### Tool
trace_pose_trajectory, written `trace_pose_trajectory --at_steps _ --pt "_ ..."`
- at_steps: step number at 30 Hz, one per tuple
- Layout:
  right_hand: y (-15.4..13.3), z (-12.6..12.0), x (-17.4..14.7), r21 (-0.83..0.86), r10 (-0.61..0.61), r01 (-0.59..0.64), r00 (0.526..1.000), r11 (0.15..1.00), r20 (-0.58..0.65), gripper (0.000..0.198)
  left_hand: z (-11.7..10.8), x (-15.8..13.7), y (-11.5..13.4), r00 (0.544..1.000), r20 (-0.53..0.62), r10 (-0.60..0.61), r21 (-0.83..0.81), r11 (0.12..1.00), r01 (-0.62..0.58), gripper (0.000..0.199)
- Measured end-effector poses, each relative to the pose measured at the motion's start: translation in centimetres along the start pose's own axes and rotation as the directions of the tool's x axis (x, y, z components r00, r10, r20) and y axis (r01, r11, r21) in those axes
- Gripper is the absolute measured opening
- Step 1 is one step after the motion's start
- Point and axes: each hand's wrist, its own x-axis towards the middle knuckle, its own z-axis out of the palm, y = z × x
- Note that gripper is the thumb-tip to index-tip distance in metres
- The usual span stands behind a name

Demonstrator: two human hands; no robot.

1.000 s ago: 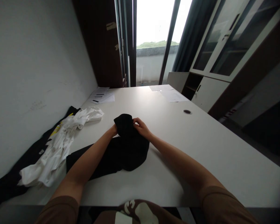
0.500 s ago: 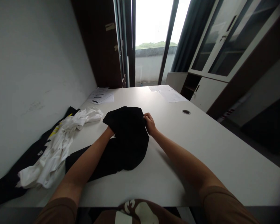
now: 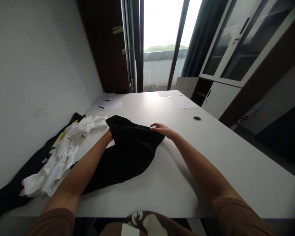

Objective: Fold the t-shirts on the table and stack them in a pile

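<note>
A black garment (image 3: 130,147) lies across the white table in front of me, its far part lifted and spread between my hands. My left hand (image 3: 109,135) reaches into the opening at its left side; the fingers are hidden by the cloth. At the upper right edge, my right hand (image 3: 162,129) pinches the fabric between thumb and fingers, close to a corner that hangs past it. The near end of the garment runs left under my left forearm. Its exact kind cannot be made out.
Along the wall at left lie a crumpled white garment (image 3: 61,160) and a black one with yellow marks (image 3: 44,150). Paper sheets (image 3: 108,102) rest at the table's far left, more papers (image 3: 178,99) at the far right. A cable hole (image 3: 197,118) sits at right.
The garment's far edge has been lowered and stretched wider. My right hand has moved right and its fingers have straightened; my left hand has shifted a little left.
</note>
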Motion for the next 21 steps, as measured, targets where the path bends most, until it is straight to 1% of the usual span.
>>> trace_pose_trajectory --at_steps 2,3,5,6,9,11,12,13,15,17,19,21 --pt "0.3 -0.3 0.2 -0.197 0.082 -0.067 0.994 0.978 0.069 0.033 -0.6 0.3 0.3 0.999 -0.042 -0.017 -0.053 0.998 0.015 0.020" --pt "0.4 -0.5 0.3 -0.264 0.109 -0.079 0.989 0.961 0.102 0.031 -0.8 0.6 0.6 0.998 -0.061 -0.015 -0.078 0.997 0.010 0.019" --pt "0.6 -1.1 0.5 -0.318 0.103 -0.059 0.987 0.946 0.123 0.028 -1.3 1.3 1.3 0.995 -0.095 0.007 -0.127 0.992 -0.019 0.016" --pt "0.6 -1.4 0.6 -0.311 0.072 -0.037 0.992 0.950 0.100 0.027 -1.6 1.7 1.7 0.994 -0.110 0.029 -0.143 0.989 -0.044 0.015" --pt "0.7 -2.5 0.6 -0.215 -0.038 0.027 0.998 0.976 -0.048 0.029 -2.4 2.7 2.6 0.988 -0.126 0.089 -0.194 0.975 -0.113 0.009" --pt "0.8 -3.1 0.5 -0.089 -0.088 0.077 0.988 0.993 -0.128 0.035 -3.1 3.1 2.8 0.989 -0.092 0.113 -0.227 0.965 -0.131 0.002" --pt "0.8 -3.3 0.4 0.002 -0.115 0.117 0.979 0.993 -0.166 0.038 -3.4 3.2 2.8 0.990 -0.071 0.124 -0.237 0.962 -0.137 0.003" --pt "0.9 -3.5 0.4 0.101 -0.144 0.168 0.967 0.981 -0.212 0.040 -3.8 3.2 2.7 0.990 -0.052 0.134 -0.247 0.959 -0.142 0.005" --pt "1.3 -3.8 0.4 0.269 -0.181 0.275 0.928 0.923 -0.326 0.043 -4.4 3.3 2.7 0.989 -0.043 0.144 -0.264 0.953 -0.150 0.008" --pt "1.7 -4.1 0.6 0.353 -0.175 0.334 0.894 0.874 -0.411 0.045 -4.7 3.4 2.7 0.989 -0.052 0.141 -0.282 0.948 -0.150 0.012" --pt "2.1 -4.4 0.7 0.397 -0.150 0.326 0.898 0.858 -0.415 0.045 -5.0 3.5 2.8 0.986 -0.078 0.147 -0.288 0.944 -0.163 0.013" --pt "2.4 -4.7 0.6 0.439 -0.128 0.296 0.919 0.849 -0.372 0.044 -5.2 3.5 2.9 0.980 -0.111 0.164 -0.225 0.956 -0.185 0.014"
